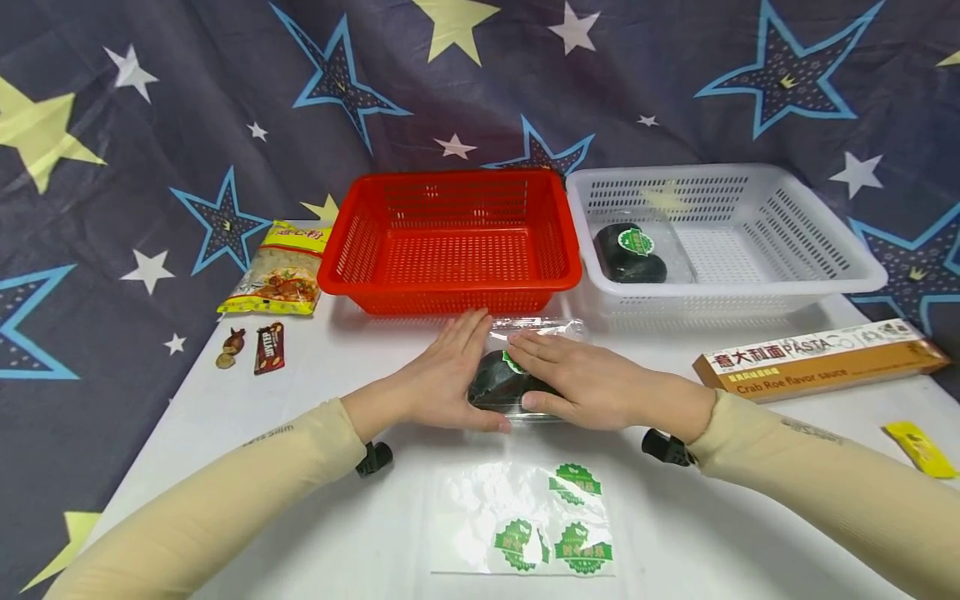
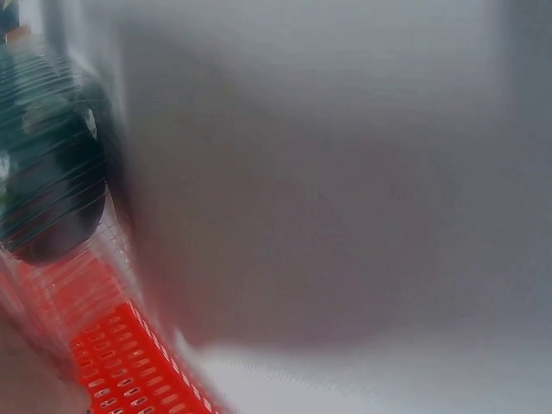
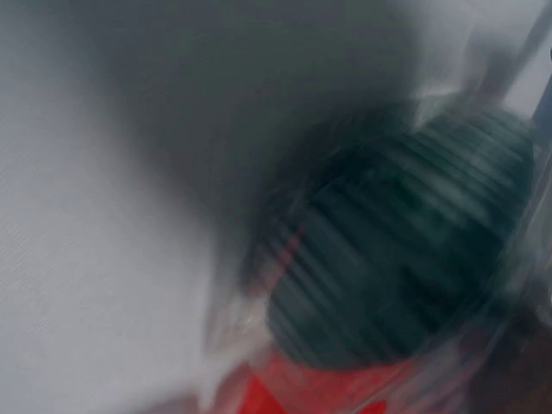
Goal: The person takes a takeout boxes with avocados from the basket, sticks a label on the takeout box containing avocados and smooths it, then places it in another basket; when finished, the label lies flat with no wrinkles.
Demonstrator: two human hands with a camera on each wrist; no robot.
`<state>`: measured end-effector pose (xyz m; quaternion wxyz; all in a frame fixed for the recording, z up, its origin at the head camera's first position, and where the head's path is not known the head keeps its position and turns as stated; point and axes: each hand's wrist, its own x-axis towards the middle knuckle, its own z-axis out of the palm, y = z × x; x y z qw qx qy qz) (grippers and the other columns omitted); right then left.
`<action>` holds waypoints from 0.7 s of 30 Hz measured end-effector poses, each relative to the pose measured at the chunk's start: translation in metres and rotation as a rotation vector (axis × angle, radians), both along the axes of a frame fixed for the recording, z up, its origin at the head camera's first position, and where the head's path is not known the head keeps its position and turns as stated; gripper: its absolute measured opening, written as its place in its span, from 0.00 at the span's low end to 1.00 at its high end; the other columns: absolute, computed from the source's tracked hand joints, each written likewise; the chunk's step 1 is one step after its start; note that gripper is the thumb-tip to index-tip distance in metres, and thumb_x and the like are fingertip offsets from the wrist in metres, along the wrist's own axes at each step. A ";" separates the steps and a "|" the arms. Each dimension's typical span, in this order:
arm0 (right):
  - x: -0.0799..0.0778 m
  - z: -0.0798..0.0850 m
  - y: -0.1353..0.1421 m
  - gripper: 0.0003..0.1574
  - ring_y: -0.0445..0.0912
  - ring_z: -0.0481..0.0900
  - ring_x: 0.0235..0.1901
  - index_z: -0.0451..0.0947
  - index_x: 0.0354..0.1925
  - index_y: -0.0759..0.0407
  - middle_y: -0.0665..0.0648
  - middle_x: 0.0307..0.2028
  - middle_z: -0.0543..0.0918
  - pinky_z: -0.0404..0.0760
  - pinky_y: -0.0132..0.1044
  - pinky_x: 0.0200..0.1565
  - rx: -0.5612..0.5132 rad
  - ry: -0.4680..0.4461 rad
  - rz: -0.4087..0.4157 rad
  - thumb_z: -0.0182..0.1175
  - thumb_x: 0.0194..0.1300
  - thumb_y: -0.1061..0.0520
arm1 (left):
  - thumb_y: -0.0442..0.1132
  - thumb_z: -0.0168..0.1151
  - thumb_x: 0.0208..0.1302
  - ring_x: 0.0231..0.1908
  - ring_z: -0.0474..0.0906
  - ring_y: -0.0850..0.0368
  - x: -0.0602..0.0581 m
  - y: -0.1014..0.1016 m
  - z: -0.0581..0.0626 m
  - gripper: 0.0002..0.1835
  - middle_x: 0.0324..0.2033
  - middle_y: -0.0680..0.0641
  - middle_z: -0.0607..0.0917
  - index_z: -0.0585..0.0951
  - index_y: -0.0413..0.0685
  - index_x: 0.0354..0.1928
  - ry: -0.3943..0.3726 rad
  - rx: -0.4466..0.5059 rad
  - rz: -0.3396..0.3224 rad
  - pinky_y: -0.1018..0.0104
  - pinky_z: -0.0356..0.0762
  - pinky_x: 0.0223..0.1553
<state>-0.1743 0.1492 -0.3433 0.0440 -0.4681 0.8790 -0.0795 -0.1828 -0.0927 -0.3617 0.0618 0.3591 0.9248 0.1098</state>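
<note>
On the table, in the head view, lies a clear plastic box holding dark green, rounded produce. A green sticker shows partly from under the right hand's fingers. My left hand lies along the box's left side, fingers straight and thumb at the front edge. Across the top right of the lid rests my right hand, fingers extended. Both wrist views are blurred but show the dark produce inside the plastic. Nearer me is a sheet with several green stickers.
Behind the box stands a red basket. A white basket beside it holds a similar stickered box. To the right lie a pasta box and yellow packet; to the left, a noodle bag and small snacks.
</note>
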 end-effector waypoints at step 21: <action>0.018 -0.007 -0.021 0.52 0.53 0.50 0.72 0.52 0.71 0.67 0.64 0.71 0.55 0.53 0.46 0.69 0.044 0.069 -0.030 0.35 0.70 0.28 | 0.78 0.55 0.46 0.73 0.35 0.42 -0.001 0.001 0.001 0.69 0.73 0.36 0.41 0.39 0.34 0.73 -0.011 -0.027 0.001 0.50 0.37 0.70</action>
